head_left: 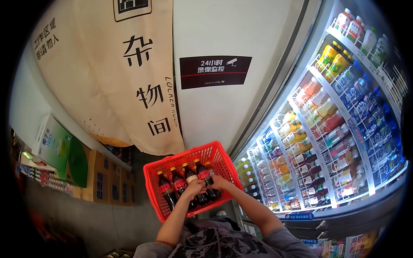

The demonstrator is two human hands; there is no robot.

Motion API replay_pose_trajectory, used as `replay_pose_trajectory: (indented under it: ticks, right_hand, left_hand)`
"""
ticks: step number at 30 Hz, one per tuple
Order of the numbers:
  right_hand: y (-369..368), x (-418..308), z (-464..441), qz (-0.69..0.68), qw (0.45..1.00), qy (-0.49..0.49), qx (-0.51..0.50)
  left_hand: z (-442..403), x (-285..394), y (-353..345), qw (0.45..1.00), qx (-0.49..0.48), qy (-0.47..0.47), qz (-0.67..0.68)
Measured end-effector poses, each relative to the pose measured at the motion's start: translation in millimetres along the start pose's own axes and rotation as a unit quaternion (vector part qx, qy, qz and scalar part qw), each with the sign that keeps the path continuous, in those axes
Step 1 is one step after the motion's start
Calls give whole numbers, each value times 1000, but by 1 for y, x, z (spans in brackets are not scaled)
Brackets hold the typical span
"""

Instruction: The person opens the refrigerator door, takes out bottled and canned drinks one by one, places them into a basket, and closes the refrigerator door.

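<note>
A red plastic basket (152,180) is in front of my body, with several dark cola bottles (165,188) lying side by side in it, some with red labels and yellow caps. My left hand (196,188) is closed over a bottle with a pale label (189,173) near the middle of the row. At the right of the row, my right hand (218,183) is closed at the bottles beside a dark one (201,168); what its fingers hold is hidden.
A lit drinks cooler (331,146) with full shelves stands on the right. A cloth curtain (103,73) and a wall with a dark sign (215,72) are ahead. Stacked cartons (100,176) and a green box (56,146) stand on the left.
</note>
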State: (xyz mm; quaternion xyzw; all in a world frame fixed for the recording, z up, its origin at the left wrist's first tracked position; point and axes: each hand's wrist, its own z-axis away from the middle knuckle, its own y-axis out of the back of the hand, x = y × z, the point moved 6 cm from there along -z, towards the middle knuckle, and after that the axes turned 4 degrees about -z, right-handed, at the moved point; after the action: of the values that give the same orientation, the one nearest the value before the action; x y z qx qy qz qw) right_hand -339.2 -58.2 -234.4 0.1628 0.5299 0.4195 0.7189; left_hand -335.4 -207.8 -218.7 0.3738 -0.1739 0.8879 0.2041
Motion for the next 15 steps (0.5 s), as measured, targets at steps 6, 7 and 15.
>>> replay_pose_trajectory:
  ticks: [6,7,15]
  right_hand:
    - [2,-1,23,35,994,-91,57]
    - [8,-5,28,-10,992,-80,95]
    - [48,-55,123,-294,876,-26,382]
  left_hand:
    - [5,22,17,987,67,-144,-7]
    - [8,27,18,985,66,-157,-4]
    - [41,83,-31,971,-33,-236,-25]
